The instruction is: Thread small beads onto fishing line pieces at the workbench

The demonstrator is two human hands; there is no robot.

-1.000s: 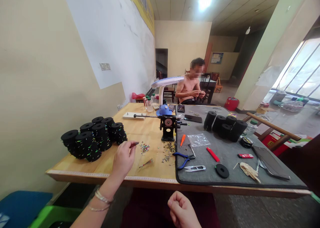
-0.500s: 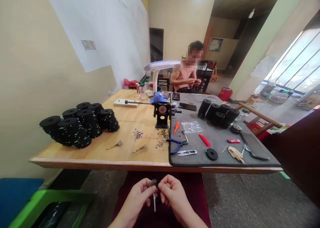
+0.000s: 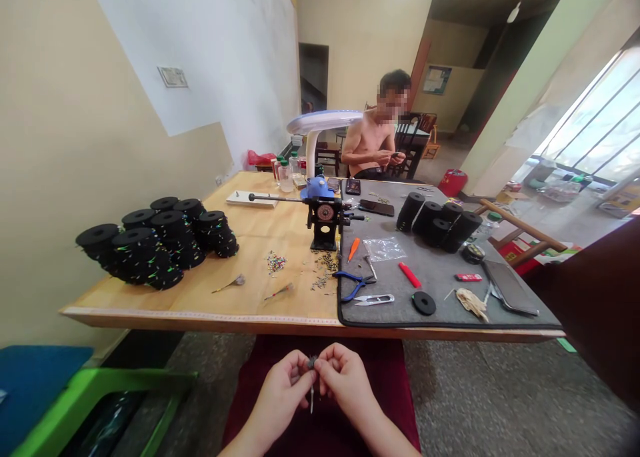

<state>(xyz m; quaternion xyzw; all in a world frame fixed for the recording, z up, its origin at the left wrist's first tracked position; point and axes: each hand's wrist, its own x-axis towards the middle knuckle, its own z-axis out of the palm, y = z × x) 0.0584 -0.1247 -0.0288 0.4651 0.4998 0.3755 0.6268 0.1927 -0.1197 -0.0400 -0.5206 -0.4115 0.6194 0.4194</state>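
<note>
My left hand (image 3: pixel 281 393) and my right hand (image 3: pixel 345 380) meet over my lap, below the table's front edge. Both are pinched on a small dark piece with a thin pale pin hanging from it (image 3: pixel 311 377). What the piece is I cannot make out. On the wooden table (image 3: pixel 235 303) ahead lie a little heap of coloured beads (image 3: pixel 275 262), two thin feathered pieces (image 3: pixel 231 283) and a scatter of small metal parts (image 3: pixel 324 270).
Stacks of black spools (image 3: pixel 155 240) stand at the table's left, more black spools (image 3: pixel 437 220) on the grey mat (image 3: pixel 450 303). A black hand-cranked winder (image 3: pixel 324 223), blue pliers (image 3: pixel 354 285), snips (image 3: pixel 373 300), a red lighter (image 3: pixel 409 275) and phones lie about. A person sits at the far end.
My left hand came back from the table with a small piece and joined the right hand over my lap. Since half a second ago both hands barely moved.
</note>
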